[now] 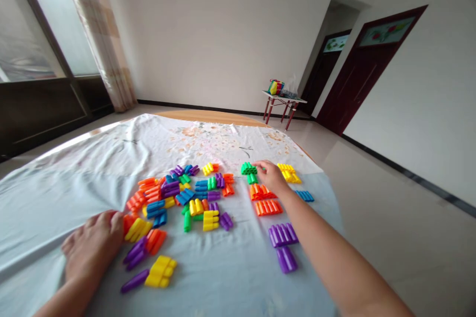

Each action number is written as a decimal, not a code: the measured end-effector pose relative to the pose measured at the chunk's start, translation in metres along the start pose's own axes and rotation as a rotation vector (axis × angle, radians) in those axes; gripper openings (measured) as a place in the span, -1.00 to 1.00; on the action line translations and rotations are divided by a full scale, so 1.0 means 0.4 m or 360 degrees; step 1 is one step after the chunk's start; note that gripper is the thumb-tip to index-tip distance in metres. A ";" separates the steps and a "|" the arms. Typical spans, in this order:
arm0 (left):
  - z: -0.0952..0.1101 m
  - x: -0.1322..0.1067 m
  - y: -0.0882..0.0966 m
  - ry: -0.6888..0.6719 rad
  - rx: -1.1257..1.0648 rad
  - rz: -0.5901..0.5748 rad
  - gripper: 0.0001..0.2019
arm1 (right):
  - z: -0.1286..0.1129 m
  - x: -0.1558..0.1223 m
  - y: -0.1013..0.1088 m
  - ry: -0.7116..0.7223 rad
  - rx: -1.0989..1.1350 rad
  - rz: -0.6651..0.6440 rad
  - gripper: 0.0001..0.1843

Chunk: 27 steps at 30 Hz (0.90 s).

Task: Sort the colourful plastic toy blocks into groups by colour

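My right hand (270, 176) reaches to the far side of the cloth, its fingertips closed at the edge of a green plastic tube block (248, 168). Another green block (252, 179) lies just below that one. Nearer me are rows of orange blocks (268, 207) and purple blocks (283, 235), partly beside my right forearm. My left hand (94, 240) rests palm down on the cloth with its fingers spread, holding nothing visible. Beside its fingertips are an orange block (128, 221) and a yellow block (138, 229).
A mixed pile of coloured blocks (186, 198) spreads between my hands. Yellow blocks (289, 173) and a blue block (305, 195) lie right of my right hand. The tablecloth (223, 277) is wrinkled. A small table (284, 97) with bags stands by the far wall.
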<state>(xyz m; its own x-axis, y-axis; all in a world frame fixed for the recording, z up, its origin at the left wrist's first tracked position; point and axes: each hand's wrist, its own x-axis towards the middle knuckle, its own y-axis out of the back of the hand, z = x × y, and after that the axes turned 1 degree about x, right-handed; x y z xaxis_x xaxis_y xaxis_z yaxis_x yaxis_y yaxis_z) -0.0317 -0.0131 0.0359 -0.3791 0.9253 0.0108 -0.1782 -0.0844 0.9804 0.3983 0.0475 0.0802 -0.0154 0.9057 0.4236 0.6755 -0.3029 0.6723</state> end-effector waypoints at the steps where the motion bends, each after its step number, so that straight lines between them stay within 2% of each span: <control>1: 0.005 -0.004 0.004 0.0023 -0.0010 -0.0012 -0.42 | -0.045 -0.022 -0.034 0.0104 0.0090 -0.0046 -0.70; 5: 0.020 -0.011 0.012 0.0039 -0.0061 -0.0014 -0.40 | -0.183 -0.110 -0.148 0.0244 0.0302 -0.0276 -0.73; 9: 0.017 -0.017 0.012 0.0004 -0.0111 -0.0005 -0.42 | -0.231 -0.176 -0.206 0.0241 0.0206 -0.0481 -0.71; 12: 0.016 -0.018 0.011 0.0015 -0.0133 0.0012 -0.43 | -0.232 -0.202 -0.219 0.0173 0.0084 -0.0541 -0.64; 15: 0.016 -0.016 0.010 0.0015 -0.0149 0.0030 -0.44 | -0.232 -0.211 -0.219 0.0117 0.0126 -0.0536 -0.65; 20: 0.015 -0.017 0.011 -0.0003 -0.0170 0.0043 -0.45 | -0.238 -0.218 -0.217 0.0269 0.0301 -0.0408 -0.73; 23: 0.015 -0.019 0.012 -0.0005 -0.0172 0.0049 -0.45 | -0.234 -0.232 -0.215 0.0386 0.0292 -0.0522 -0.70; 27: 0.018 -0.020 0.013 -0.0003 -0.0170 0.0051 -0.45 | -0.231 -0.251 -0.203 0.0392 0.0163 -0.0679 -0.68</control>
<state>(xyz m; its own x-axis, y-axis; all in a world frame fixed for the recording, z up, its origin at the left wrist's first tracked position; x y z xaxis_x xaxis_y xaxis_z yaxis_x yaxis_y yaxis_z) -0.0231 -0.0184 0.0423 -0.3847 0.9221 0.0421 -0.2619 -0.1527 0.9530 0.2769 -0.0462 0.0392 -0.4711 0.8420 0.2629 0.6398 0.1210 0.7589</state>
